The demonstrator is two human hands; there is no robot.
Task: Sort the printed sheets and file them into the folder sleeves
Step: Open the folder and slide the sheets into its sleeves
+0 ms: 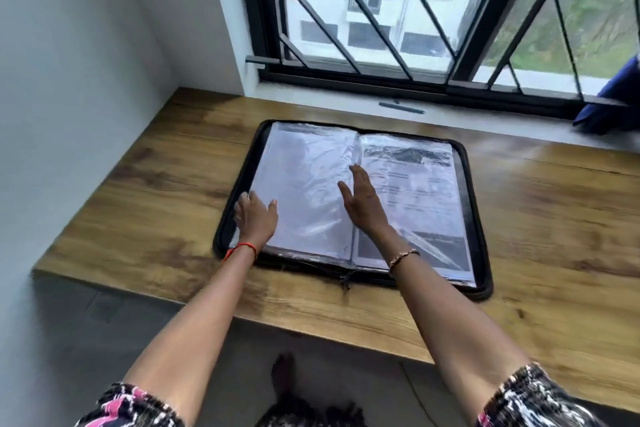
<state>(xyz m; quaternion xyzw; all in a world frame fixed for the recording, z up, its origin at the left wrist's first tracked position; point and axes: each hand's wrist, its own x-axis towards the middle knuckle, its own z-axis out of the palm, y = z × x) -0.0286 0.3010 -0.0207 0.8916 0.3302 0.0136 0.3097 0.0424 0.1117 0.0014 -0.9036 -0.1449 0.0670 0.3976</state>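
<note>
Nearest to me on the feed are two black, white and pink patterned sleeves (131, 406), with bare forearms reaching out over the brown wood-grain table (540, 253). A red thread band (242, 248) circles the left wrist and a beaded bracelet (403, 257) the right.

The left hand (256, 218) lies palm down on the outer left edge of the clear plastic folder sleeves (304, 184), fingers loosely spread and gripping nothing. The right hand (363, 204) is tilted on its edge just right of the spine, fingers straight and together, thumb apart, holding nothing. I cannot tell whether it touches the plastic.

The black zip-around folder (479, 218) lies open and flat on the table. Its left sleeve shows a plain white sheet; the right one holds a printed sheet (419, 184) with dark picture bands.

Beyond, dark pens (401, 107) rest on the white sill beside a blue cloth (616, 97), under the black-barred window (381, 10).
</note>
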